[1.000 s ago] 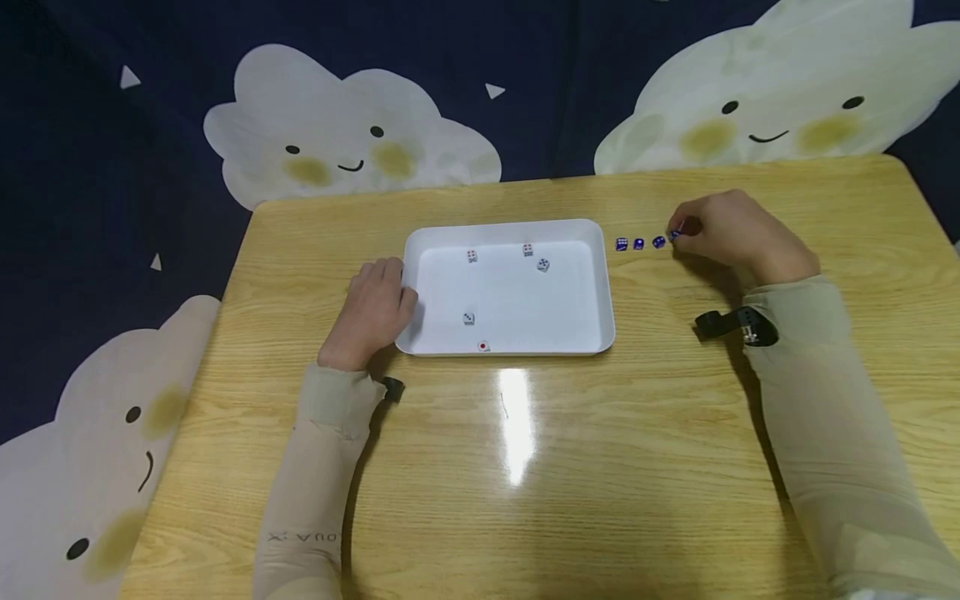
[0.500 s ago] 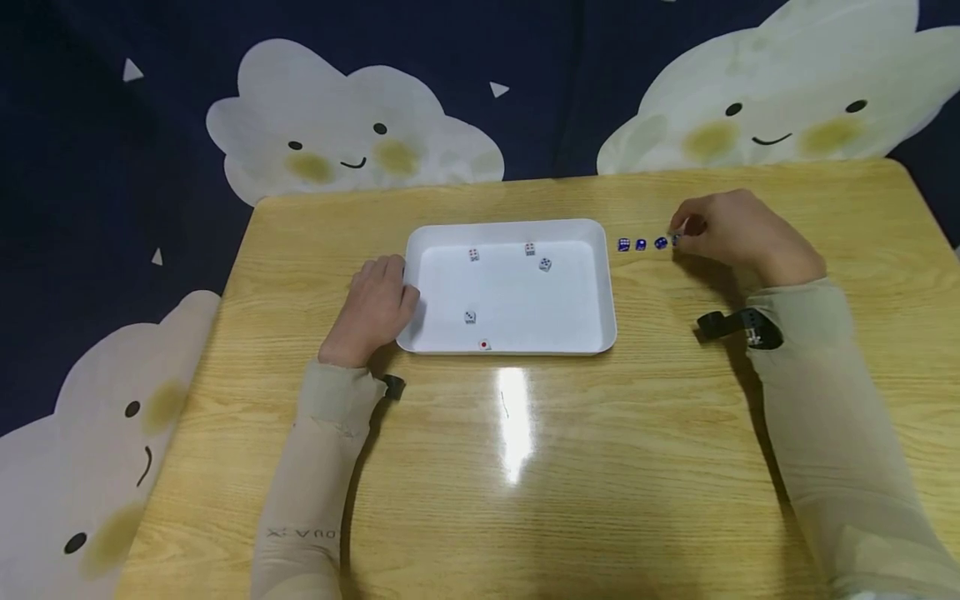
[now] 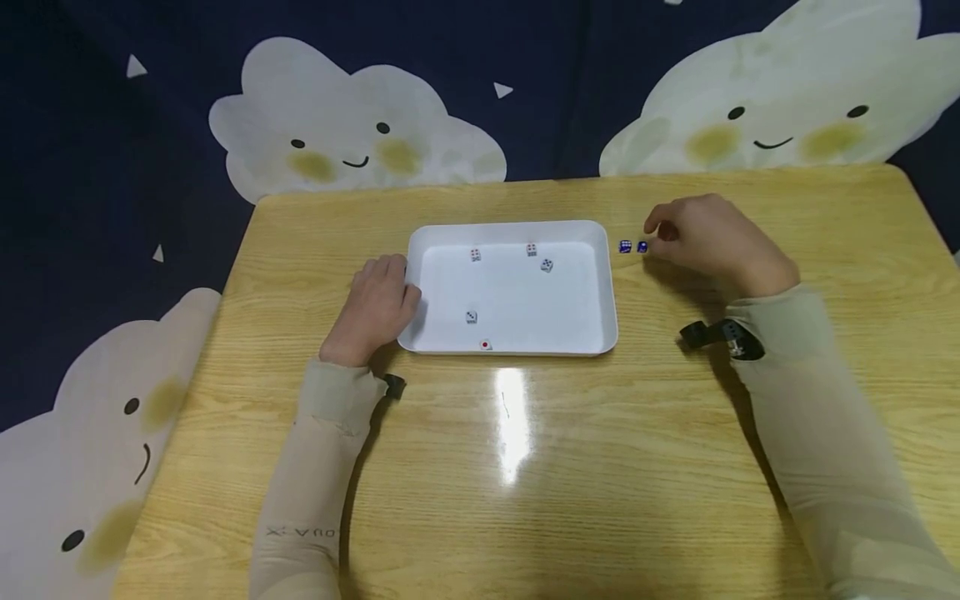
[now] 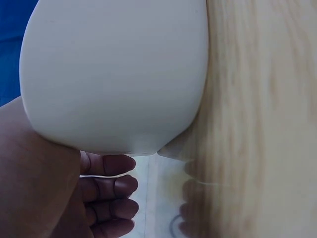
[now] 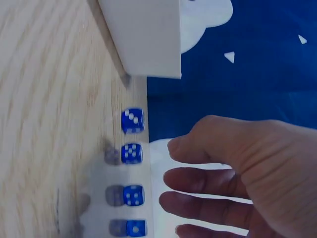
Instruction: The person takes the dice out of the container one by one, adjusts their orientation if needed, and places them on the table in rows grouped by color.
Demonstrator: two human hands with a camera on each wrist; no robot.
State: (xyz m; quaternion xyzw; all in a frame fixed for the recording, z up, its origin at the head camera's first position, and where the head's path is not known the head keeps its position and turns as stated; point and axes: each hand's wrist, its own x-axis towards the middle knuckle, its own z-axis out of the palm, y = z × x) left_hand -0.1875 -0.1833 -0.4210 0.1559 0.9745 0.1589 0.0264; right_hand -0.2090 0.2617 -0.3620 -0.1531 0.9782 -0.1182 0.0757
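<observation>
A shallow white tray (image 3: 510, 304) lies on the table with several white dice (image 3: 471, 317) scattered inside. My left hand (image 3: 372, 308) grips the tray's left end; in the left wrist view the tray wall (image 4: 114, 74) hides part of it. To the right of the tray runs a row of blue dice (image 3: 626, 247), the rest of it hidden behind my right hand (image 3: 708, 237). In the right wrist view several blue dice (image 5: 132, 120) stand spaced in line. The right fingers and thumb are parted beside them and hold nothing.
The wooden table (image 3: 600, 467) ends at a back edge just beyond the tray and dice. A dark blue cloth with white clouds (image 3: 352, 125) hangs behind it. A black wrist camera (image 3: 723, 335) juts from the right sleeve.
My right hand has let go of the blue die at the row's far end and shifted left along the row, now covering more of it. My left hand stays on the tray.
</observation>
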